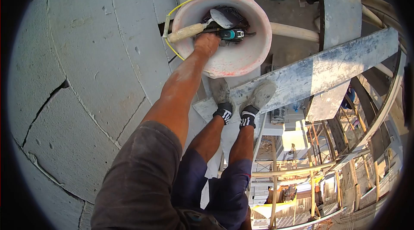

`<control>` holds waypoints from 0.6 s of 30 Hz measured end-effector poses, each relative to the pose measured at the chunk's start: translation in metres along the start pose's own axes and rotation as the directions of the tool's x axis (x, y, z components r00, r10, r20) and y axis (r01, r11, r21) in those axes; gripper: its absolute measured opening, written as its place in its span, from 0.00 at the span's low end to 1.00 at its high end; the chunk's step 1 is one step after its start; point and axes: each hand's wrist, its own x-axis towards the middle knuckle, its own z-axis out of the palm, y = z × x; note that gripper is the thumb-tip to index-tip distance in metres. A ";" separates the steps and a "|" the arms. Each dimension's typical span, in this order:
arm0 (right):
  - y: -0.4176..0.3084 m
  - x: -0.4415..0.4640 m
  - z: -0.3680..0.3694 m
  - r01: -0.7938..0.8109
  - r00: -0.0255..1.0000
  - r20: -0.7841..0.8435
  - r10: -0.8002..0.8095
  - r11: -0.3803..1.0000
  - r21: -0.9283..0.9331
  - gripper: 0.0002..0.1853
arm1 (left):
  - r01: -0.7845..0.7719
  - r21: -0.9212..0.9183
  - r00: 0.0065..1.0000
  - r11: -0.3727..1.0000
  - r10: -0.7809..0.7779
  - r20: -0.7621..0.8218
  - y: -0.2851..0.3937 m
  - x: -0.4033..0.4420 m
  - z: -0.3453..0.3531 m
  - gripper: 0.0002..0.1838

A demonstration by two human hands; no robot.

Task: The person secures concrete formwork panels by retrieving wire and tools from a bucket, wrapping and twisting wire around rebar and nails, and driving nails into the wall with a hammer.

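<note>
My left hand (207, 44) reaches down into a pale, red-scuffed bucket (261, 23). It closes around the rear of a teal and black power tool (227, 35), whose metal front end points right. My fingertips are partly hidden. Just above the hand, a trowel (186, 33) rests with its wooden handle across the bucket's left rim and its grey blade inside. Dark, thin pieces (235, 13) lie heaped under the blade, too jumbled to name. A yellow bucket handle (174, 10) hangs over the left side. My right hand is out of view.
My shoes stand on a narrow plank (327, 68) laid over bamboo scaffolding (295, 31). Another board (342, 10) crosses at upper right. Grey block wall (86, 57) fills the left. Through gaps at right, a deep drop shows, with poles and clutter below.
</note>
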 end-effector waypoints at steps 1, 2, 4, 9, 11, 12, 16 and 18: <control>0.000 0.000 0.000 0.008 1.000 0.003 -0.008 1.000 -0.006 0.19 | -0.004 -0.012 1.000 1.000 0.004 -0.005 -0.005 0.002 0.005 0.19; -0.002 0.001 0.000 0.016 1.000 0.006 -0.016 1.000 -0.013 0.19 | -0.043 -0.008 0.999 0.999 0.043 -0.032 -0.006 -0.005 -0.002 0.18; -0.004 0.003 -0.001 0.045 0.999 0.005 -0.045 0.999 -0.020 0.19 | -0.124 0.004 0.988 0.992 0.123 -0.091 -0.001 -0.026 -0.017 0.16; -0.034 0.022 0.009 0.183 0.981 0.075 -0.176 0.978 -0.099 0.18 | -0.243 -0.215 0.906 0.946 0.142 -0.398 0.019 -0.111 -0.058 0.09; -0.048 0.025 0.013 0.235 0.970 0.093 -0.223 0.963 -0.136 0.18 | -0.255 -0.390 0.885 0.885 0.052 -0.463 0.032 -0.148 -0.070 0.07; -0.055 0.023 0.013 0.258 0.964 0.099 -0.246 0.955 -0.145 0.18 | -0.182 -0.540 0.919 0.822 -0.054 -0.392 0.038 -0.171 -0.086 0.07; -0.075 0.017 0.011 0.343 0.938 0.098 -0.331 0.929 -0.137 0.17 | 0.030 -0.848 0.951 0.529 -0.277 -0.139 0.062 -0.250 -0.115 0.17; -0.085 0.013 0.010 0.382 0.923 0.105 -0.370 0.915 -0.132 0.17 | 0.085 -0.876 0.918 0.475 -0.379 -0.116 0.065 -0.290 -0.120 0.22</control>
